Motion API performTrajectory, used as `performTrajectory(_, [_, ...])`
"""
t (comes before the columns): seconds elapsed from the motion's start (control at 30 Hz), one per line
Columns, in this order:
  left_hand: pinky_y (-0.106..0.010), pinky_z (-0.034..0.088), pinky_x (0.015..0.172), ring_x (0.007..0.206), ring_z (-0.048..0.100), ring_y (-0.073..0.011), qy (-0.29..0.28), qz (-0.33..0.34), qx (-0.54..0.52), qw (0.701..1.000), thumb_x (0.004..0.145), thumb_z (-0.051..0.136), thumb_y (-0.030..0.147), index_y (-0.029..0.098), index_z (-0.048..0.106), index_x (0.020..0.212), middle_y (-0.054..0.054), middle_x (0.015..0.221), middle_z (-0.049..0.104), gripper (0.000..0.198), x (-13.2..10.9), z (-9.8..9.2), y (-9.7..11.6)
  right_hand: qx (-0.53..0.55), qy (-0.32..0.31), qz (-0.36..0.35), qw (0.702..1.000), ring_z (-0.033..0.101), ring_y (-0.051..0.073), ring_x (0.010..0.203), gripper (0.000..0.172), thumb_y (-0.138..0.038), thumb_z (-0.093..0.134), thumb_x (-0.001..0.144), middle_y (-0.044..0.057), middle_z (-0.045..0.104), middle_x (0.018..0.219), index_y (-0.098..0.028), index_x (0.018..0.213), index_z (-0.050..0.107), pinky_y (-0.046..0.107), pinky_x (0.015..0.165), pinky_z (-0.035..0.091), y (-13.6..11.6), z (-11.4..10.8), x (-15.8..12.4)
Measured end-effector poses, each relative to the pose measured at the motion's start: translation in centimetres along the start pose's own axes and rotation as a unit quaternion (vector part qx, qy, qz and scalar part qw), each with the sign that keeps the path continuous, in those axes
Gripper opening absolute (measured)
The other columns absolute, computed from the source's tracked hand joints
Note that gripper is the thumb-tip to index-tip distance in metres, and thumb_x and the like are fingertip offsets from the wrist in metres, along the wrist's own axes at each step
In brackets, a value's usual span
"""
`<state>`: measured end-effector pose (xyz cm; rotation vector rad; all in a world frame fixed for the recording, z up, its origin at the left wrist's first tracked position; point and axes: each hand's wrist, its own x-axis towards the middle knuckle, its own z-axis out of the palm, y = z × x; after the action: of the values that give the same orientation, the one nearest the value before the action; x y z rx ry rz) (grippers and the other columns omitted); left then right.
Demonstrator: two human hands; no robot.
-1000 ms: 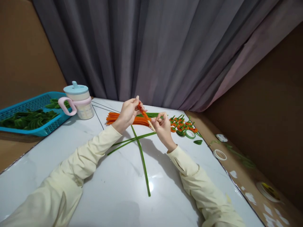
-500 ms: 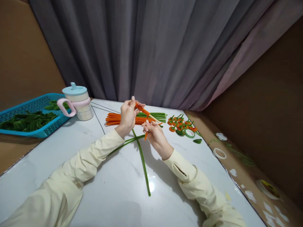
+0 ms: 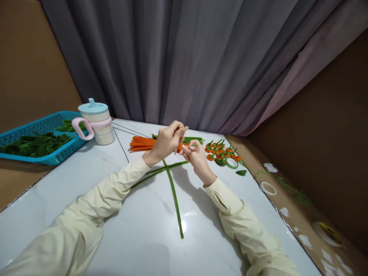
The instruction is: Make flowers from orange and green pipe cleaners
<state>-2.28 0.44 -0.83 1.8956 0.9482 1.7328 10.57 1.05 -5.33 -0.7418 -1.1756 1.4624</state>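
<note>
My left hand (image 3: 166,141) is closed around a thin wooden stick (image 3: 175,151), whose pale lower end shows below the fingers. Close beside it, my right hand (image 3: 197,156) pinches an orange pipe cleaner (image 3: 180,147), mostly hidden by the fingers. Behind the hands lies a bundle of orange pipe cleaners (image 3: 141,143), with green pipe cleaners (image 3: 194,139) alongside. Below the hands, a few long green stems (image 3: 174,194) cross on the white table (image 3: 143,234).
Small orange flowers with green stems (image 3: 220,152) lie at right, near a roll of green tape (image 3: 231,163). At left stand a lidded cup (image 3: 103,128) and a blue basket (image 3: 54,158) of green leaves. A white tape roll (image 3: 268,188) lies beyond the right edge.
The stick has turned from slanting to nearly upright within my left hand, which has shifted right. My right hand has moved slightly right and up. The orange coil is now largely covered by fingers.
</note>
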Motion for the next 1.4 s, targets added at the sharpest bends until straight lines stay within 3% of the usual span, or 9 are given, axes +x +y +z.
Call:
performTrajectory(0.2, [-0.025, 0.051, 0.059, 0.049, 0.050, -0.0079, 0.074, -0.324, -0.319, 0.888, 0.088, 0.050, 0.019, 0.014, 0.048, 0.062, 0.002, 0.055, 0.047, 0.027, 2.0, -1.2, -1.8, -0.061, 0.028, -0.104, 0.992, 0.054, 0.011, 0.061, 0.025, -0.014, 0.065, 0.069, -0.006, 0.056, 0.064, -0.023, 0.074, 0.042, 0.018, 0.054, 0.039, 1.2, -0.6, -0.2])
performTrajectory(0.33, [-0.027, 0.052, 0.063, 0.061, 0.056, -0.0106, 0.106, -0.384, -0.331, 0.855, 0.088, 0.050, 0.013, 0.014, 0.051, 0.067, 0.000, 0.062, 0.054, 0.021, 1.4, -0.3, -3.9, -0.048, 0.087, -0.129, 0.987, 0.054, 0.012, 0.067, 0.025, -0.014, 0.064, 0.070, -0.004, 0.057, 0.069, -0.024, 0.076, 0.041, 0.018, 0.056, 0.039, 1.6, -0.9, -0.1])
performTrajectory(0.5, [-0.025, 0.050, 0.071, 0.077, 0.061, -0.0107, 0.162, -0.353, -0.334, 0.859, 0.092, 0.045, 0.021, 0.016, 0.047, 0.072, -0.002, 0.074, 0.060, 0.021, 0.2, 1.6, -3.5, 0.017, 0.106, -0.071, 0.992, 0.033, 0.006, 0.040, 0.033, -0.031, 0.064, 0.072, -0.006, 0.053, 0.059, -0.023, 0.072, 0.032, 0.017, 0.039, 0.024, 2.4, -0.3, 0.3])
performTrajectory(0.6, [-0.023, 0.048, 0.071, 0.073, 0.062, -0.0103, 0.187, -0.227, -0.276, 0.915, 0.090, 0.049, 0.031, 0.018, 0.044, 0.073, -0.001, 0.073, 0.061, 0.022, -0.5, 2.0, -2.4, 0.049, 0.066, -0.002, 0.997, 0.023, 0.003, 0.037, 0.036, -0.034, 0.066, 0.069, -0.004, 0.052, 0.057, -0.021, 0.067, 0.032, 0.018, 0.036, 0.018, 2.5, 0.3, 0.0])
performTrajectory(0.8, [-0.022, 0.043, 0.066, 0.063, 0.058, -0.0129, -0.015, 0.043, 0.012, 0.999, 0.079, 0.062, 0.031, 0.021, 0.058, 0.076, -0.002, 0.069, 0.062, 0.011, -2.2, 1.8, -1.6, 0.071, 0.020, 0.035, 0.997, 0.021, 0.002, 0.036, 0.038, -0.020, 0.062, 0.063, -0.010, 0.032, 0.046, -0.021, 0.059, 0.025, 0.016, 0.036, 0.017, 1.8, 0.7, -0.5])
performTrajectory(1.0, [-0.020, 0.041, 0.057, 0.051, 0.051, -0.0104, -0.004, -0.032, -0.040, 0.999, 0.079, 0.061, 0.021, 0.018, 0.059, 0.067, 0.002, 0.055, 0.055, 0.013, -0.4, 0.7, 0.0, 0.033, -0.069, 0.028, 0.997, 0.020, 0.002, 0.035, 0.031, -0.016, 0.065, 0.063, -0.010, 0.040, 0.045, -0.020, 0.065, 0.035, 0.015, 0.036, 0.010, 0.1, -0.7, 0.5])
performTrajectory(1.07, [-0.021, 0.042, 0.052, 0.046, 0.050, -0.0097, 0.010, -0.141, -0.174, 0.975, 0.084, 0.056, 0.022, 0.015, 0.055, 0.062, 0.002, 0.054, 0.052, 0.023, 0.8, -0.1, 0.3, 0.020, -0.102, 0.029, 0.994, 0.023, 0.002, 0.035, 0.033, -0.018, 0.070, 0.064, -0.008, 0.046, 0.047, -0.020, 0.067, 0.037, 0.015, 0.037, 0.011, -0.5, -1.1, 0.7])
performTrajectory(1.2, [-0.023, 0.049, 0.060, 0.050, 0.052, -0.0085, 0.103, -0.374, -0.403, 0.829, 0.089, 0.044, 0.010, 0.013, 0.049, 0.059, 0.001, 0.054, 0.049, 0.031, 2.1, -1.1, -1.1, 0.038, -0.118, 0.000, 0.992, 0.027, 0.004, 0.036, 0.035, -0.022, 0.074, 0.064, -0.009, 0.047, 0.048, -0.021, 0.072, 0.039, 0.015, 0.038, 0.017, -1.1, -1.2, 0.6])
performTrajectory(1.4, [-0.024, 0.051, 0.066, 0.068, 0.061, -0.0106, 0.192, -0.385, -0.400, 0.809, 0.090, 0.042, 0.008, 0.014, 0.047, 0.069, 0.000, 0.068, 0.056, 0.022, 1.3, 0.5, -3.3, 0.120, -0.016, -0.030, 0.992, 0.028, 0.003, 0.039, 0.034, -0.022, 0.068, 0.069, -0.004, 0.055, 0.059, -0.021, 0.067, 0.034, 0.015, 0.039, 0.024, 0.4, -0.1, 0.7])
